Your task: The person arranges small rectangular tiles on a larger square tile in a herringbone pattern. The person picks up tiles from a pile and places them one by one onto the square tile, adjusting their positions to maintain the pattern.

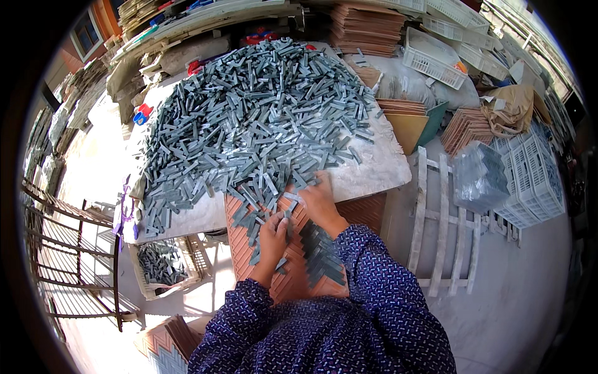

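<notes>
A terracotta-coloured tray with herringbone grooves (291, 282) lies in front of me, tilted against the table edge. Dark grey-green stone strips (321, 254) fill a zigzag section on its right. More loose strips (249, 219) lie scattered over its upper left. My left hand (271, 242) is over the tray's middle, fingers curled around a small stone strip at their tips. My right hand (322, 202) is at the near edge of the heap, thumb and fingers closed on a pale grey strip (291, 197). Its fingertips are partly hidden.
A large heap of stone strips (249, 106) covers much of the pale table (389, 163). Below left stands a crate of strips (149, 290) beside a metal rack (75, 262). To the right are a wooden pallet (436, 249), white plastic crates (536, 181) and stacked terracotta trays (468, 128).
</notes>
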A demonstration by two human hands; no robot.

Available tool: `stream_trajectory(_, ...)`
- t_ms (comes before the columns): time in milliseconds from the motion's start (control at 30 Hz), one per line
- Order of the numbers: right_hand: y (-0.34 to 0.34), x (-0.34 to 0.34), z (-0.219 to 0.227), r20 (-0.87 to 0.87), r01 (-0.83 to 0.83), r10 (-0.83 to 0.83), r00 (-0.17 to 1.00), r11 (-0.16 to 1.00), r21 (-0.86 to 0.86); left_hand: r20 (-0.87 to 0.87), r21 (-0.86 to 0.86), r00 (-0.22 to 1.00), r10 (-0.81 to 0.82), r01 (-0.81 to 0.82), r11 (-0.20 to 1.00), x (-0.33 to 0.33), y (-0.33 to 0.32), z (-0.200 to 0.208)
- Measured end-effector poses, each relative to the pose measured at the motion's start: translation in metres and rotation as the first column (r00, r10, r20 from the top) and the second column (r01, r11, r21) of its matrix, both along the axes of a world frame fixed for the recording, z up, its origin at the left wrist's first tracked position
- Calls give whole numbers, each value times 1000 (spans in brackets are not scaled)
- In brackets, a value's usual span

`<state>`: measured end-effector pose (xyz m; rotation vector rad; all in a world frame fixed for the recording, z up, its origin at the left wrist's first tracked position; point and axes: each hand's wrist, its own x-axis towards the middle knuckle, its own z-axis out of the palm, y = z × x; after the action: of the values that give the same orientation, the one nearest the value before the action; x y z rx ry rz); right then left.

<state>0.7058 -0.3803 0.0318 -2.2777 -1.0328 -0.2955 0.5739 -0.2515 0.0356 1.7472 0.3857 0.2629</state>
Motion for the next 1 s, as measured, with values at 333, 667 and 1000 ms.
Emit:
stream_trajectory(333, -82, -34, 18, -747, 259, -62, 661, 954, 150, -84, -497, 981, -173, 109, 861, 2, -12, 8)
stream_trajectory(667, -79, -61, 4, -351, 294, -237, 906, 949, 118, 79, 696, 988, -135, 42, 717, 8, -23, -1)
stream_trajectory(1000, -79, -56, 6, -208, 196, -192, 959, 981, -1, -5, 750, 989, -151, 104, 654, 5, -20, 0)
